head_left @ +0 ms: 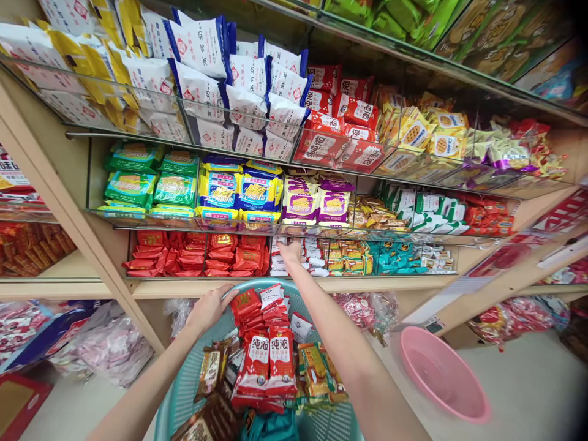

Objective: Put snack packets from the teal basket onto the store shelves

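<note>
A teal plastic basket (pixel 184 373) holds red, white, brown, green and teal snack packets. Two red packets with white lettering (pixel 269 361) lie on top near its middle. My left hand (pixel 212 308) is at the basket's far left rim, thumb and fingers spread apart, with nothing visible between them. Reaching over the basket, my right hand (pixel 290 251) is at the bottom shelf, against the small white packets (pixel 316 251). Its fingertips are partly lost among those packets, so whether it grips one is unclear. Red packets (pixel 236 254) lie in the compartment to its left.
Shelves above hold white biscuit packs (pixel 202 46), green packs (pixel 131 187) and yellow-blue packs (pixel 219 188) behind clear dividers. A pink basin (pixel 443 373) stands on the floor at the right. Bagged goods (pixel 103 349) lie below the shelf at the left.
</note>
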Tool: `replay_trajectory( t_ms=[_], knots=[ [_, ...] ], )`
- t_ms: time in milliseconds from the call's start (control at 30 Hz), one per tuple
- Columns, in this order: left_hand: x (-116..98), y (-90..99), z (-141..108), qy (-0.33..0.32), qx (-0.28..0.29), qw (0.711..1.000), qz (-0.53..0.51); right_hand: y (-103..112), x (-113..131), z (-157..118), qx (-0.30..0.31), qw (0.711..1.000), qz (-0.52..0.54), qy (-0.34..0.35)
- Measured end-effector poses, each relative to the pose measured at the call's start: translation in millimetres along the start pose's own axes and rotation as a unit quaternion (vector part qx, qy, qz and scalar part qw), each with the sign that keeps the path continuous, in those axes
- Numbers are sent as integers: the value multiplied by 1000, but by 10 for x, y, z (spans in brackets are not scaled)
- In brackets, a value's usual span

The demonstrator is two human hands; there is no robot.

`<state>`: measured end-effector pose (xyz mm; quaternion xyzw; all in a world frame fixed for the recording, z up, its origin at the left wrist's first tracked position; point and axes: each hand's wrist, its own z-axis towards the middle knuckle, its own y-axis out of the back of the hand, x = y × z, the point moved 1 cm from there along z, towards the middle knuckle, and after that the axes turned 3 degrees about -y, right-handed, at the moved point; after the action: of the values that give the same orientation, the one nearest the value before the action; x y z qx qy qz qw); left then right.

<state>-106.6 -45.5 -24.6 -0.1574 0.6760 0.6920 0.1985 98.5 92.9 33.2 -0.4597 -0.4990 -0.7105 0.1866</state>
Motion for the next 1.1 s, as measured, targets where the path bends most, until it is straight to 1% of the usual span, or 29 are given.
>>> replay_trajectory(
  t_ms=[100, 300, 467, 633, 700, 800, 967, 1100],
  knots=[
    [-3, 1, 0, 2, 0, 1000, 3, 22, -10, 27, 20, 1000, -7, 3],
    [-13, 4, -4, -3, -2, 1000, -3, 56, 9, 45, 54, 998, -20, 32],
    [-36, 21, -14, -8, 4, 1000, -11, 66, 79, 41, 58, 997, -14, 39],
    [-12, 13, -8, -4, -2, 1000, -2, 129, 84, -8, 50, 998, 22, 24],
    [-3, 9, -1, -8, -2, 1000, 2, 211, 36, -47, 47, 997, 50, 20],
    [-6, 12, 7, -12, -2, 1000, 5, 407, -104, -116, 56, 993, 105, 17],
    [-37, 18, 13, -7, 9, 1000, 4, 836, -416, -244, 97, 975, 200, 0],
    [-43, 15, 11, -7, 7, 1000, 10, 1122, -619, -418, 138, 960, 243, -13]
  ],
)
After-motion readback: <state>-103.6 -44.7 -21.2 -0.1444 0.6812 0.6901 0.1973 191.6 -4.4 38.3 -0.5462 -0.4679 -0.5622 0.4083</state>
